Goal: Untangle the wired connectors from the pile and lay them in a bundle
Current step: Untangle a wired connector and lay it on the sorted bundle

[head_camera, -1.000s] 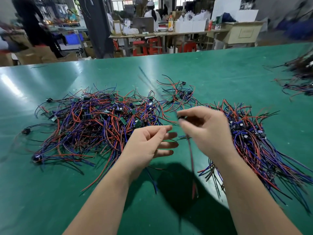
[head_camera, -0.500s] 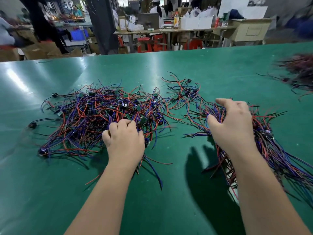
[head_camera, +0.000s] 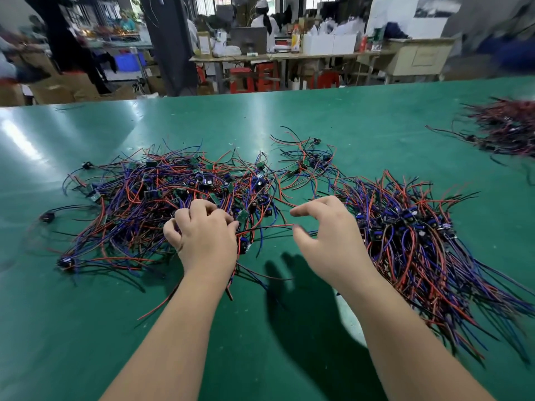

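Observation:
A tangled pile of wired connectors (head_camera: 139, 204) with red, blue and black leads and small green boards lies left of centre on the green table (head_camera: 260, 328). To the right lies a combed bundle of the same connectors (head_camera: 411, 241), its leads trailing toward the front right. My left hand (head_camera: 202, 235) sits at the pile's near right edge, fingers curled into the wires and gripping some of them. My right hand (head_camera: 327, 238) hovers between pile and bundle, fingers and thumb loosely spread, holding nothing.
A smaller loose clump of connectors (head_camera: 309, 160) lies behind my hands. Another heap of wires (head_camera: 509, 128) sits at the far right of the table. Beyond the table's far edge are workbenches, red stools, boxes and people.
My right hand has left the bundle, where it lay down a connector, and moved left toward the pile, empty. My left hand went down onto the pile and dug its fingers into the wires.

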The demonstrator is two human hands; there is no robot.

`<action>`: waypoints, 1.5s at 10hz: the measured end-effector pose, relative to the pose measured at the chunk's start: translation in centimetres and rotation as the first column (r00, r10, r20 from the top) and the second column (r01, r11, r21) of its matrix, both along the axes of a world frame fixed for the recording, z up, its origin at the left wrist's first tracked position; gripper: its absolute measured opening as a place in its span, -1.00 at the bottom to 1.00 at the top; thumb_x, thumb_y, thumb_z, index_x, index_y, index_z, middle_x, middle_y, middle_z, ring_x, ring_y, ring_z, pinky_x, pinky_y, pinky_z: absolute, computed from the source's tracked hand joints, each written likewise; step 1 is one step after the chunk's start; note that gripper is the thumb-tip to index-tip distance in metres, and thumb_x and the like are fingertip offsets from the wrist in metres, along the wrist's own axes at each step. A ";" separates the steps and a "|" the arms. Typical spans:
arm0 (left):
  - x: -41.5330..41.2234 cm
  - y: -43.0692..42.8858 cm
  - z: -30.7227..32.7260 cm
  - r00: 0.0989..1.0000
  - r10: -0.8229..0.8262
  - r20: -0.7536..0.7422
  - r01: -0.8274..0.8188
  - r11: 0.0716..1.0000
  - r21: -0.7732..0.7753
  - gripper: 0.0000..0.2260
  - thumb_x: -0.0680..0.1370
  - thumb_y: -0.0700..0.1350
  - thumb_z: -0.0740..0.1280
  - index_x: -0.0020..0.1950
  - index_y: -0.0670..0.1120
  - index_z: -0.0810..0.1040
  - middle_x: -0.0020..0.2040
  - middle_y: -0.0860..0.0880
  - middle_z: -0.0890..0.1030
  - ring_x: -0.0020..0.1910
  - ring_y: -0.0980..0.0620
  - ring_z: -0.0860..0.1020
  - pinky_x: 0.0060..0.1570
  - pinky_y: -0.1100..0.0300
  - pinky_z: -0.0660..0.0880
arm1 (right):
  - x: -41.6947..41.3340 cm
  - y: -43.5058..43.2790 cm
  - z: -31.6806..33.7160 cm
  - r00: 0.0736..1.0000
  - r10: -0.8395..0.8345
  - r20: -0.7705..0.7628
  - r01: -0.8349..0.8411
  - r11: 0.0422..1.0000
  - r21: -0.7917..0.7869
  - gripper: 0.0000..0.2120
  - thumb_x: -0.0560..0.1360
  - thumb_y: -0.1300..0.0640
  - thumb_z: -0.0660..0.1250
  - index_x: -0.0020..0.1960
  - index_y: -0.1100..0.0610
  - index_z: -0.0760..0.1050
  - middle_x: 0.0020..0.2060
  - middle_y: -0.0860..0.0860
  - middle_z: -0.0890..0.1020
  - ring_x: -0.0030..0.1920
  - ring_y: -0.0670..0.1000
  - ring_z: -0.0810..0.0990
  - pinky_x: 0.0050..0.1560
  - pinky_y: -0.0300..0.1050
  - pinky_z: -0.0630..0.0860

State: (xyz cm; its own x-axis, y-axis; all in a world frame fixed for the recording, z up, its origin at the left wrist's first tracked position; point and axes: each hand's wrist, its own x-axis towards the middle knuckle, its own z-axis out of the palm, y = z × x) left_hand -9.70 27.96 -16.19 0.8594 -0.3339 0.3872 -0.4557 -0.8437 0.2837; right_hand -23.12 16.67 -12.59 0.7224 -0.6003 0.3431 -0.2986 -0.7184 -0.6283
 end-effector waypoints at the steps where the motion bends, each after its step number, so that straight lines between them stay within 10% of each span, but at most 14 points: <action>1: -0.2 0.0 -0.2 1.000 -0.016 0.003 0.016 0.999 -0.033 -0.88 0.57 0.04 0.29 -0.05 0.06 0.59 0.19 0.03 0.42 0.20 -0.09 0.27 0.29 -0.05 0.07 | 0.1 0.2 -0.2 1.000 0.013 0.004 -0.013 1.000 0.026 -0.81 0.47 0.18 0.35 0.07 0.05 0.60 -0.03 -0.06 0.45 0.07 -0.03 0.44 0.02 -0.36 0.19; 3: -0.9 0.1 1.5 0.968 -0.057 0.245 0.168 0.870 -0.463 -0.88 0.58 -0.07 0.27 0.01 -0.10 0.53 -0.03 -0.08 0.55 0.02 -0.16 0.41 0.12 -0.04 0.18 | 0.1 0.3 -0.2 0.999 0.014 0.051 -0.018 0.997 0.077 -0.84 0.46 0.20 0.35 0.00 0.02 0.61 -0.08 -0.10 0.48 -0.05 -0.12 0.43 -0.06 -0.36 0.22; 5: -3.6 0.4 3.8 0.837 -0.498 0.227 0.454 0.401 -0.796 -0.94 0.62 -0.12 0.20 -0.05 0.00 0.41 -0.29 0.08 0.59 -0.28 0.07 0.56 -0.13 0.19 0.45 | 0.1 0.2 0.9 0.946 0.004 0.324 -0.155 0.884 0.441 -0.76 0.50 0.27 0.32 -0.12 -0.06 0.61 -0.25 -0.07 0.67 -0.32 -0.19 0.51 -0.24 -0.32 0.41; 6: -4.9 0.1 5.1 0.483 -0.865 -0.137 0.139 0.230 -0.963 -0.91 0.57 -0.15 0.23 -0.13 -0.12 0.42 -0.43 0.03 0.53 -0.52 0.10 0.43 -0.43 0.30 0.40 | 0.1 0.2 1.7 0.851 0.009 0.526 -0.434 0.576 0.692 -0.84 0.47 0.24 0.36 -0.03 0.03 0.62 -0.20 -0.08 0.70 -0.27 -0.16 0.56 -0.27 -0.37 0.42; 7: -5.7 0.3 5.2 -0.016 -0.945 -0.327 -0.092 0.327 -0.940 -0.88 0.51 -0.10 0.21 -0.15 -0.13 0.38 -0.46 0.06 0.45 -0.63 0.19 0.29 -0.49 0.32 0.36 | -0.2 0.0 2.0 0.768 -0.014 0.640 -0.594 0.358 0.720 -0.81 0.32 0.13 0.38 -0.09 0.09 0.67 -0.20 -0.03 0.69 -0.31 -0.17 0.56 -0.35 -0.40 0.40; 9: -5.4 1.3 6.2 -0.577 -0.802 -0.151 -0.409 0.445 -0.797 -0.92 0.55 -0.20 0.31 -0.05 -0.21 0.49 -0.43 0.01 0.33 -0.66 0.16 0.20 -0.65 0.34 0.40 | -0.7 -0.4 2.4 0.724 0.049 0.688 -0.669 0.292 0.683 -0.82 0.31 0.17 0.35 -0.16 0.10 0.70 -0.23 0.02 0.68 -0.36 -0.14 0.53 -0.33 -0.37 0.45; 10: -5.2 1.5 6.4 -0.661 -0.750 -0.009 -0.526 0.472 -0.707 -0.90 0.60 -0.26 0.22 0.02 -0.30 0.45 -0.38 -0.07 0.28 -0.59 0.07 0.25 -0.46 0.09 0.58 | -1.1 -0.8 2.5 0.691 0.084 0.717 -0.716 0.211 0.665 -0.83 0.39 0.30 0.35 -0.08 0.19 0.67 -0.17 0.10 0.68 -0.31 -0.06 0.59 -0.25 -0.29 0.52; 11: -5.1 1.7 6.5 -0.700 -0.714 -0.001 -0.536 0.527 -0.660 -0.91 0.59 -0.27 0.23 0.01 -0.31 0.45 -0.38 -0.18 0.42 -0.58 0.04 0.30 -0.38 -0.04 0.61 | -1.2 -0.9 2.5 0.707 0.107 0.699 -0.701 0.237 0.672 -0.85 0.35 0.26 0.41 -0.10 0.21 0.67 -0.18 0.11 0.68 -0.28 -0.04 0.61 -0.22 -0.29 0.54; 12: -5.5 0.9 6.1 -0.489 -0.771 -0.409 -0.335 0.598 -0.728 -0.84 0.54 -0.08 0.27 -0.07 -0.18 0.45 -0.42 -0.08 0.49 -0.63 0.08 0.43 -0.47 0.15 0.58 | -0.8 -1.0 2.3 0.776 0.056 0.628 -0.605 0.346 0.717 -0.85 0.32 0.18 0.35 -0.23 0.18 0.69 -0.29 0.06 0.68 -0.32 -0.09 0.61 -0.29 -0.32 0.53; 13: -5.7 -0.1 5.2 -0.057 -0.785 -0.616 -0.219 0.612 -0.760 -0.71 0.59 0.05 0.17 -0.04 -0.17 0.50 -0.31 -0.11 0.63 -0.46 0.01 0.60 -0.48 0.18 0.56 | -0.6 -1.3 1.7 0.821 0.056 0.568 -0.533 0.434 0.727 -0.86 0.31 0.16 0.36 -0.27 0.19 0.67 -0.35 0.06 0.66 -0.36 -0.07 0.60 -0.30 -0.28 0.54; 15: -5.6 -0.2 4.2 0.204 -0.824 -0.528 -0.058 0.529 -0.847 -0.73 0.29 0.00 0.45 -0.13 -0.15 0.64 -0.23 -0.10 0.69 -0.32 0.06 0.65 -0.35 0.26 0.58 | -0.4 -1.4 0.8 0.916 0.123 0.381 -0.370 0.627 0.686 -0.78 0.28 0.05 0.45 -0.24 0.22 0.66 -0.36 0.09 0.61 -0.39 -0.10 0.43 -0.36 -0.29 0.33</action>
State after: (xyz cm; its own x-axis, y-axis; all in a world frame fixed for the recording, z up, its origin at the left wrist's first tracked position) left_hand -15.28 27.74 -12.00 0.5731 -0.8060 -0.1479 0.2327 -0.0130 0.9725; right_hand -23.49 15.25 -11.77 0.8307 -0.5514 0.0765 0.0893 -0.0035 -0.9960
